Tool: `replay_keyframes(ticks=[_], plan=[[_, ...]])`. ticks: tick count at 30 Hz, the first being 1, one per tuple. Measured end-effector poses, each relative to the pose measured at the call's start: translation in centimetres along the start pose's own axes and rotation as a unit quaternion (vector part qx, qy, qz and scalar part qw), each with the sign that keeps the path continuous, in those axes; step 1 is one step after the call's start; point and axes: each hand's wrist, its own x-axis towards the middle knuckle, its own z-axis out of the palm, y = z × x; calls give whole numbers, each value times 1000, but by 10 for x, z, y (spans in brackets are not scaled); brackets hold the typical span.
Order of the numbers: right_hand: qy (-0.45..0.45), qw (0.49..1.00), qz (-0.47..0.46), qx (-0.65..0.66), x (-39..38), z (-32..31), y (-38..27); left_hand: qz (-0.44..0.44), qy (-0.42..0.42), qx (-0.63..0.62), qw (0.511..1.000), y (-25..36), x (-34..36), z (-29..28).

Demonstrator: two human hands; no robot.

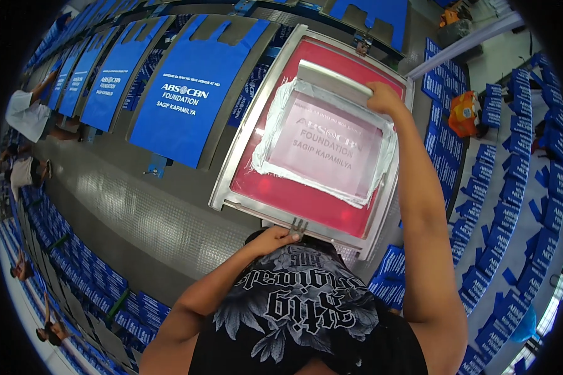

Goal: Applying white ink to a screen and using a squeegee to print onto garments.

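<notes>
In front of me lies a screen-printing frame (247, 150) with a pale metal rim and red mesh (250, 178). White ink (281, 100) borders a see-through rectangle with lettering in its middle. A long metal squeegee (334, 78) rests across the far side of that rectangle. My right hand (385, 99) is closed round the squeegee's right end, with the arm stretched forward. At the frame's near edge, my left hand (273, 240) is closed, its fingers at a small pronged metal bracket (299, 225).
Blue printed bags (180, 94) lie on boards in a row to the left; another blue bag (372, 19) lies beyond the frame. Many blue bags (475, 200) cover the floor on the right. People (28, 112) stand at the far left. An orange bag (463, 114) sits on the right.
</notes>
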Motion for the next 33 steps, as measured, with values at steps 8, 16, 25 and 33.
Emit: replay_keyframes(ticks=[8,16,25,33], plan=[[27,1000,-4,13,-174,45,-98,6,-44,-39,998,31,-13,4],[96,995,-27,25,-251,70,-137,-39,-20,-33,998,28,0,6],[59,997,-40,-6,-223,89,-89,3,84,67,994,-12,17,-5],[-25,1000,-11,-14,-228,81,-90,-84,56,39,994,-32,21,-12]])
